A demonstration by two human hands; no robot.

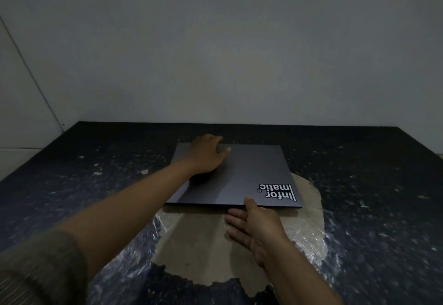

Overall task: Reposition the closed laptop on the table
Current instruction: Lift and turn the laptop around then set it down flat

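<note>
Centrally, closed laptop (pixel 239 175), hands (pixel 208 153) on opposite edges, table (pixel 359 173) bare around.

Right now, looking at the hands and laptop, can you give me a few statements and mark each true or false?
1. The laptop is closed. True.
2. The left hand rests on the lid. True.
3. The right hand is at the laptop's far edge. False: it is at the near edge, thumb on the lid.
4. The sticker sits by the left hand. False: it is in the near right corner, close to the right hand.
5. The table is plain white. False: it is dark and speckled.
</note>
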